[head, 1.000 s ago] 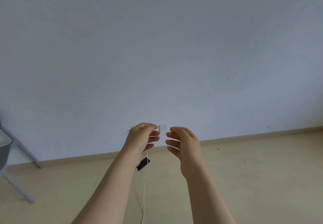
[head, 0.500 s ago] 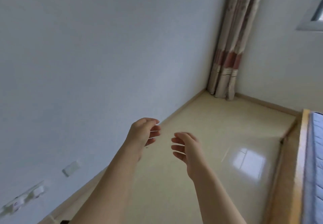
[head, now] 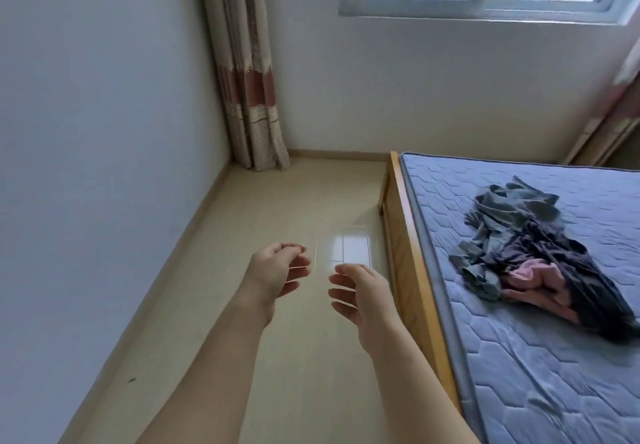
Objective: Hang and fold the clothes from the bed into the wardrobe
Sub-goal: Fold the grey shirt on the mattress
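Fingers (head: 298, 272) of both hands are loosely curled and hold nothing. The left hand (head: 273, 270) and right hand (head: 363, 291) hover side by side over the pale glossy floor (head: 277, 201). The clothes (head: 540, 249) lie ahead and to the right, in a crumpled heap on the bed (head: 519, 391), well apart from both hands. The right hand is the nearer, with the wooden bed frame (head: 412, 270) between it and the heap. The heap's long axis runs slantwise, from far left to near right. It is soft, limp stuff: a grey-green garment, shiny black cloth and a pink piece, on a blue quilted mattress (head: 588, 374). No wardrobe is in view.
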Action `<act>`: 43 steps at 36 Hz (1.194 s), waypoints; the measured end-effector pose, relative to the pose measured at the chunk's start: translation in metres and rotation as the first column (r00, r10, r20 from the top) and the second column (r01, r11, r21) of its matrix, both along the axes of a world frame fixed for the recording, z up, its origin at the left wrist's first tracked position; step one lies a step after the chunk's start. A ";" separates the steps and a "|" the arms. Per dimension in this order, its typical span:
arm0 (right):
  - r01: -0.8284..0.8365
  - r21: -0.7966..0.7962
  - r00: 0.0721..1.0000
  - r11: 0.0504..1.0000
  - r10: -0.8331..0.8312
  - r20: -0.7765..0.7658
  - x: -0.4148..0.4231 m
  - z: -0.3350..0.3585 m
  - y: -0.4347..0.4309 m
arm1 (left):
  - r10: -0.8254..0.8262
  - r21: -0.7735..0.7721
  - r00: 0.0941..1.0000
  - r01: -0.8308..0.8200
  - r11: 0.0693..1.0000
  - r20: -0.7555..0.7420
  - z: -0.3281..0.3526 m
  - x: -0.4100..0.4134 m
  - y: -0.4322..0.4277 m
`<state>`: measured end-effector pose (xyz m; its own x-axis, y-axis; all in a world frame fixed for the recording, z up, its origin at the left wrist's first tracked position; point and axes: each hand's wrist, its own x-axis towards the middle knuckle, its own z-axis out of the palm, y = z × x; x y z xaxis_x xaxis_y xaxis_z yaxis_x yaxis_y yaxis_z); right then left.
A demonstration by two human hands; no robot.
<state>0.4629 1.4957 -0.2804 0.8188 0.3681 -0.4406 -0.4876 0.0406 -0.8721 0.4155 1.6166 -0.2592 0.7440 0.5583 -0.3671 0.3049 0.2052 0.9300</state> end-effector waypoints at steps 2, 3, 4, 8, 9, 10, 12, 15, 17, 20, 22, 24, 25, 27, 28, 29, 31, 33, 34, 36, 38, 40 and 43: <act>0.027 -0.016 1.000 0.999 -0.027 0.011 0.040 0.002 -0.002 | -0.032 -0.002 0.999 0.032 0.999 -0.015 0.000 0.043 0.003; 0.041 -0.021 0.999 0.999 -0.041 0.026 0.062 0.002 -0.003 | -0.047 0.001 0.999 0.047 0.999 -0.012 0.001 0.067 0.004; 0.061 -0.025 0.997 0.998 -0.060 0.038 0.084 0.004 -0.004 | -0.058 0.002 0.998 0.058 0.998 -0.010 0.002 0.089 0.004; 0.147 -0.045 0.989 0.988 -0.145 0.038 0.152 0.006 -0.009 | -0.160 0.012 0.987 0.160 0.987 -0.008 0.007 0.166 0.002; 0.164 -0.048 0.986 0.985 -0.163 0.029 0.166 0.005 -0.010 | -0.182 0.006 0.983 0.182 0.983 -0.012 0.005 0.183 0.002; 0.184 -0.051 0.983 0.982 -0.183 0.022 0.180 0.004 -0.012 | -0.196 -0.001 0.980 0.196 0.981 -0.011 0.004 0.199 0.002; 0.235 -0.050 0.972 0.971 -0.235 0.011 0.209 0.002 -0.015 | -0.228 -0.013 0.974 0.228 0.974 -0.011 0.000 0.234 0.002; 0.316 -0.055 0.948 0.947 -0.318 -0.017 0.253 -0.003 -0.015 | -0.302 -0.032 0.953 0.301 0.953 -0.026 -0.005 0.286 0.004; 0.354 -0.048 0.934 0.934 -0.356 -0.030 0.283 -0.005 -0.012 | -0.335 -0.045 0.942 0.334 0.941 -0.020 -0.008 0.324 0.006; 0.402 -0.056 0.914 0.914 -0.405 -0.036 0.328 -0.006 -0.007 | -0.377 -0.050 0.926 0.377 0.925 -0.002 -0.008 0.382 0.010; 0.437 -0.060 0.897 0.898 -0.440 -0.051 0.358 -0.003 -0.003 | -0.424 -0.046 0.906 0.424 0.905 -0.001 -0.005 0.419 0.013; 0.477 -0.052 0.875 0.878 -0.479 -0.073 0.386 0.000 0.001 | -0.465 -0.049 0.885 0.465 0.884 -0.004 -0.004 0.454 0.015; 0.497 -0.045 0.862 0.867 -0.499 -0.084 0.400 0.002 0.002 | -0.488 -0.049 0.873 0.487 0.872 -0.011 -0.004 0.471 0.015; 0.538 -0.033 0.838 0.843 -0.538 -0.092 0.427 0.003 -0.001 | -0.540 -0.037 0.841 0.538 0.842 -0.035 -0.006 0.504 0.012; 0.562 -0.033 0.821 0.827 -0.562 -0.097 0.439 0.001 -0.005 | -0.561 -0.034 0.826 0.560 0.828 -0.047 -0.008 0.520 0.008; 0.585 -0.037 0.804 0.811 -0.585 -0.105 0.449 -0.001 -0.009 | -0.580 -0.034 0.813 0.579 0.815 -0.061 -0.011 0.535 0.003; 0.630 -0.056 0.765 0.774 -0.632 -0.125 0.466 -0.007 -0.022 | -0.623 -0.039 0.776 0.623 0.781 -0.096 -0.016 0.559 -0.012; 0.685 -0.069 0.713 0.725 -0.687 -0.144 0.481 -0.015 -0.039 | -0.680 -0.047 0.721 0.681 0.731 -0.136 -0.022 0.581 -0.032; 0.709 -0.073 0.686 0.701 -0.711 -0.154 0.488 -0.018 -0.048 | -0.707 -0.049 0.690 0.709 0.703 -0.154 -0.025 0.592 -0.042; 0.747 -0.077 0.643 0.661 -0.747 -0.171 0.504 -0.026 -0.066 | -0.744 -0.048 0.646 0.749 0.661 -0.171 -0.030 0.616 -0.062; 0.772 -0.077 0.611 0.631 -0.769 -0.188 0.521 -0.034 -0.085 | -0.758 -0.038 0.627 0.766 0.642 -0.181 -0.035 0.639 -0.084; 0.793 -0.076 0.582 0.604 -0.789 -0.199 0.538 -0.040 -0.105 | -0.773 -0.030 0.605 0.783 0.621 -0.193 -0.036 0.661 -0.107; 0.828 -0.085 0.529 0.554 -0.822 -0.209 0.563 -0.047 -0.133 | -0.809 -0.035 0.553 0.821 0.570 -0.198 -0.037 0.691 -0.138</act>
